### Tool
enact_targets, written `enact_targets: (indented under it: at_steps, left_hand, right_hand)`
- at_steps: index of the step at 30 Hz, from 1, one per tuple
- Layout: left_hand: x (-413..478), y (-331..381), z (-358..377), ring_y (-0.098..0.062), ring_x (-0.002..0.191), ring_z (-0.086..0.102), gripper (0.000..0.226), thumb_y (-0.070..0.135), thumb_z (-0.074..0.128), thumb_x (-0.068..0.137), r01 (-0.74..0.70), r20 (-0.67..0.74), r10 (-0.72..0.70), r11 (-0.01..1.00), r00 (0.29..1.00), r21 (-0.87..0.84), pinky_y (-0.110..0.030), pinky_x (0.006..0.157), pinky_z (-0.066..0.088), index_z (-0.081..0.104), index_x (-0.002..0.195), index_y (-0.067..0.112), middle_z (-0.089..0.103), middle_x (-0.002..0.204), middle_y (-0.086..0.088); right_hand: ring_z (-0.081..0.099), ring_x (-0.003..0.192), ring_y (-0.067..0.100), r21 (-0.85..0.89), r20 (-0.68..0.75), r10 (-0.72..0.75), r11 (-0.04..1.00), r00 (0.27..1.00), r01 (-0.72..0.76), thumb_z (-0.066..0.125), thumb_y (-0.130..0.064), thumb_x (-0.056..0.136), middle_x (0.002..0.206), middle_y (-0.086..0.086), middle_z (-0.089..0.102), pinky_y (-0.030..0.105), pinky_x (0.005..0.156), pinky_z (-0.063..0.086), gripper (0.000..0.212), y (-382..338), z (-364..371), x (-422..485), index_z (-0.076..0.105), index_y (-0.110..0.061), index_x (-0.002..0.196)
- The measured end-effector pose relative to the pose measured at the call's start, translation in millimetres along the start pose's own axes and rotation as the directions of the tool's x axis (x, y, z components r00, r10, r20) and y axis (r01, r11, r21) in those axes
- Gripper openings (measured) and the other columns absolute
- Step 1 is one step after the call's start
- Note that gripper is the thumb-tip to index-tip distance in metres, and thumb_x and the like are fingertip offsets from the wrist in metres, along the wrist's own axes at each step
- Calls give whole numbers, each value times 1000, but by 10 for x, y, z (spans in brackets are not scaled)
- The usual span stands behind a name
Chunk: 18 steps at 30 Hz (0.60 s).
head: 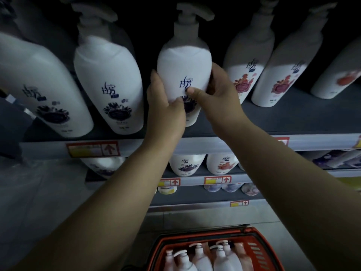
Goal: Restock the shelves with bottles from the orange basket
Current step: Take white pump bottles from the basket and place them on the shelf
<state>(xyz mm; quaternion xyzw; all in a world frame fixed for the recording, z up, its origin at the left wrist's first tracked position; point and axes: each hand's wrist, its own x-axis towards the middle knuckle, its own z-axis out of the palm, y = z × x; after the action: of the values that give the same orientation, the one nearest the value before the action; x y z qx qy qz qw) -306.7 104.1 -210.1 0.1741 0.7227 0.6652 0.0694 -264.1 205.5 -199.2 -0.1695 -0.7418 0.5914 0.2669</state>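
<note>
A white pump bottle with a dark blue flower label stands upright on the top shelf. My left hand grips its left side and lower front. My right hand grips its right side, with the thumb pressed across the label. The orange basket sits on the floor below my arms, holding several white pump bottles lying side by side.
Two matching blue-label bottles stand to the left, and red-label bottles to the right. Price tags line the shelf edge. Lower shelves carry more bottles and small jars. The floor is grey tile.
</note>
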Motion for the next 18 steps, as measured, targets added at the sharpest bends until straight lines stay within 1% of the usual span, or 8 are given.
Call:
enact_targets:
  at_steps: [2,3,7,9,11,13,15,18]
  left_hand:
    - [20,-7,0,-15,133,39,75,4,46,85,9,4,-9,1000,1000,14,-32,111,36,16,152,22,32,150,-2]
    - [7,-11,1,-15,134,38,75,2,45,86,9,7,-9,1000,1000,7,-32,111,36,15,152,22,31,151,-2]
    - [-110,-97,-24,-17,135,39,77,10,46,78,24,62,-21,999,998,-41,-41,112,35,20,150,18,36,150,-5]
    - [-189,-110,-37,-15,134,42,79,14,46,73,53,94,-44,994,995,-95,-42,113,35,23,149,15,40,148,-6]
    - [-297,-105,-27,-15,133,43,76,12,47,74,51,110,-35,988,993,-148,-43,113,34,27,146,10,44,146,-8]
    - [-423,-93,4,-16,137,39,76,11,48,74,51,114,-26,974,993,-221,-43,115,30,28,147,8,40,149,-9]
    - [-579,-63,51,-13,140,35,78,12,48,76,78,113,-46,952,993,-297,-40,117,27,23,150,9,34,153,-8]
    - [-898,-46,154,-12,139,36,75,16,48,79,90,109,-55,933,992,-348,-37,117,28,25,150,12,35,153,-2]
  right_hand:
    - [56,120,21,18,10,10,1000,1000,-10,67,-12,75,128,10,59,45,101,47,65,41,13,-5,45,-6,136]
    - [55,121,21,19,11,14,1000,1000,-14,66,-12,76,129,10,58,44,101,47,65,40,20,-14,44,-6,136]
    - [56,119,18,2,-2,22,1000,1000,-22,66,-16,76,128,9,59,40,101,47,63,19,40,-109,44,-5,134]
    - [57,116,16,33,-8,35,999,999,-35,66,-15,77,126,9,60,35,100,48,55,4,23,-215,47,-5,128]
    - [57,112,10,92,-9,51,995,999,-50,66,-11,82,122,5,60,27,99,48,44,-10,-30,-350,46,-12,122]
    - [50,121,6,133,-14,75,988,997,-72,67,-12,87,130,1,53,24,104,43,52,-43,-100,-518,42,-13,133]
    - [40,133,8,153,-6,101,983,995,-99,66,-17,89,144,3,45,27,109,38,63,-75,-176,-713,34,-13,144]
    - [39,135,6,170,31,136,976,990,-139,63,-20,91,147,3,43,23,109,37,61,-67,-342,-1070,34,-16,145]
